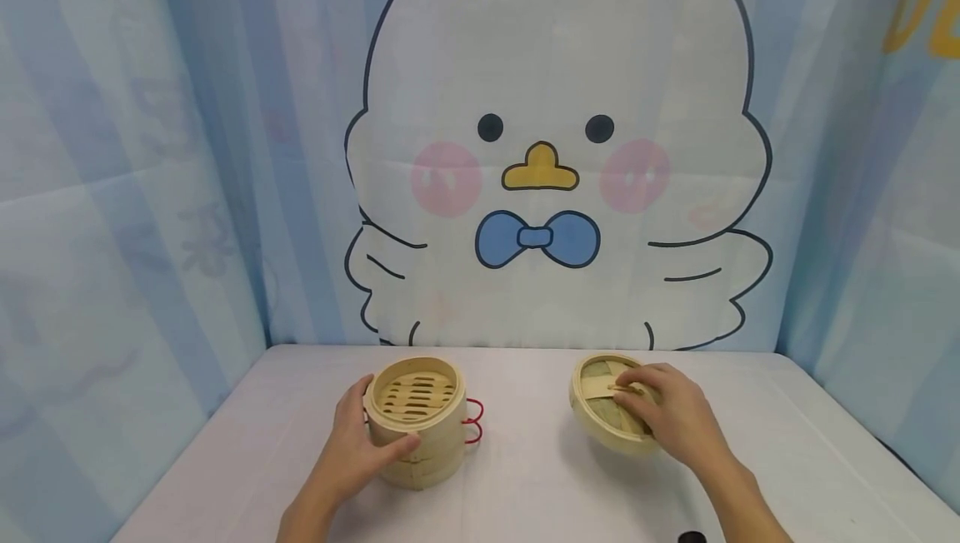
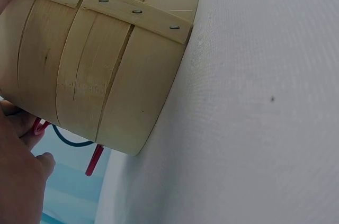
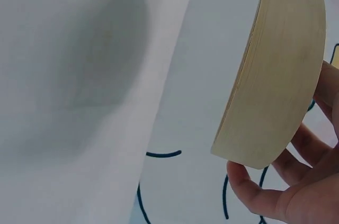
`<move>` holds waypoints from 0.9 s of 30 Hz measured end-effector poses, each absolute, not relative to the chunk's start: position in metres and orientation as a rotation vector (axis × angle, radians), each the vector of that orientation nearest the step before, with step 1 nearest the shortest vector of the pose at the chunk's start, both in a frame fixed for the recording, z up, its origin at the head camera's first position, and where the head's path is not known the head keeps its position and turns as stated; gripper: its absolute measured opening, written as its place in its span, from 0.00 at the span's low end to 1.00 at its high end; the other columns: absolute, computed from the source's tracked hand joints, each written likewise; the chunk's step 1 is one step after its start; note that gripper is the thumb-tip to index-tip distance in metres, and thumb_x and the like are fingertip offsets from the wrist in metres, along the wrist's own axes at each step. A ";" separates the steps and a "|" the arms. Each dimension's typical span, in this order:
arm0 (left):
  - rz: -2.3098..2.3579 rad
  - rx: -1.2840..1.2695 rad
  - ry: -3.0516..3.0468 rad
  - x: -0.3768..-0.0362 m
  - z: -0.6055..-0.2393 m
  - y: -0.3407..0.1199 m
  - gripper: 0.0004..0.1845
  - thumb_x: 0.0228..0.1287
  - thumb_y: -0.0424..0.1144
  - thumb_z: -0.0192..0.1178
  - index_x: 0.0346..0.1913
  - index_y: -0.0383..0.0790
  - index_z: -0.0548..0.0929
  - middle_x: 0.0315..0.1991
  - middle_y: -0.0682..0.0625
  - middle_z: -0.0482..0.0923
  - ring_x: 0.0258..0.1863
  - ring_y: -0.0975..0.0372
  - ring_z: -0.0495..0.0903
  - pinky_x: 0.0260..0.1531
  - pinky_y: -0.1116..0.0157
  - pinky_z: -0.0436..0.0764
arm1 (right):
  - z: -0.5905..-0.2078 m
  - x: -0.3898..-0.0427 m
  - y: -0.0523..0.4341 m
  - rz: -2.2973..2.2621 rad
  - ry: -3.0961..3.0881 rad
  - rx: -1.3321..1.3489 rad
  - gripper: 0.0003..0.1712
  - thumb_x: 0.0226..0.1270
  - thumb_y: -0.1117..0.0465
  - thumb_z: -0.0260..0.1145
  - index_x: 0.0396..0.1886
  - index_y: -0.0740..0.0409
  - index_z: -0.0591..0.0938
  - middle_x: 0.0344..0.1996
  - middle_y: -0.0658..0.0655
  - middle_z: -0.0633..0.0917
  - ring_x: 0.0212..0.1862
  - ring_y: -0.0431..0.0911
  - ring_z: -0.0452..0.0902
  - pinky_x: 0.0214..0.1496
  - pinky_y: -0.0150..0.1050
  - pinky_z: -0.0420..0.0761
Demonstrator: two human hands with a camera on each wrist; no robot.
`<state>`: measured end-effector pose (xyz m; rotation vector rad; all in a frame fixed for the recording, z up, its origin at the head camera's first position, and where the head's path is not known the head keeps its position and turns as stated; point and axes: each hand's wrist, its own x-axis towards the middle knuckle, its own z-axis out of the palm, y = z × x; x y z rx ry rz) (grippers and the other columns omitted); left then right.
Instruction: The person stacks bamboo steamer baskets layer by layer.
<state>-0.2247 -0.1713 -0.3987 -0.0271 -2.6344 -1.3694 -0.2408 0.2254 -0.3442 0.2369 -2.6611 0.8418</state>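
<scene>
A round two-tier bamboo steamer point(image 1: 420, 397) stands on the table at left, its slatted inside facing up, with red loop handles point(image 1: 474, 422) on its side. My left hand point(image 1: 352, 451) grips it from the left, thumb on the near wall and fingers round the far side. In the left wrist view the stacked wall point(image 2: 116, 54) shows its stapled seam strips. To the right, my right hand point(image 1: 678, 410) pinches the small handle on top of the bamboo lid point(image 1: 600, 386). The lid is tilted and held above the table, its shadow falling below in the right wrist view.
The table point(image 1: 517, 476) has a pale cloth cover. A small dark round thing point(image 1: 692, 537) shows at the bottom edge near the right forearm. Behind the table hangs a curtain point(image 1: 540, 301) with a cartoon bird, and striped blue curtains point(image 1: 112, 235) flank it.
</scene>
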 end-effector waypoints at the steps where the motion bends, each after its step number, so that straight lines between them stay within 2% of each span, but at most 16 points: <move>1: -1.369 -0.029 -2.633 -0.225 -0.399 -0.171 0.67 0.48 0.62 0.77 0.78 0.33 0.46 0.76 0.30 0.46 0.75 0.37 0.48 0.68 0.35 0.54 | -0.342 -0.241 0.222 0.850 -2.653 0.244 0.09 0.64 0.58 0.74 0.43 0.54 0.88 0.53 0.64 0.83 0.59 0.65 0.75 0.61 0.66 0.71; 16: -1.380 -0.053 -2.614 -0.224 -0.400 -0.172 0.65 0.50 0.60 0.77 0.78 0.31 0.47 0.76 0.30 0.47 0.73 0.37 0.55 0.66 0.35 0.61 | -0.309 -0.248 0.165 0.993 -2.530 0.394 0.08 0.63 0.59 0.75 0.41 0.53 0.88 0.52 0.59 0.83 0.58 0.59 0.77 0.60 0.58 0.76; 27: -1.407 -0.042 -2.623 -0.224 -0.398 -0.173 0.66 0.49 0.61 0.77 0.78 0.33 0.45 0.76 0.30 0.44 0.75 0.36 0.48 0.68 0.35 0.54 | -0.301 -0.252 0.131 1.035 -2.508 0.445 0.07 0.62 0.59 0.76 0.39 0.52 0.89 0.51 0.57 0.84 0.58 0.56 0.77 0.60 0.56 0.77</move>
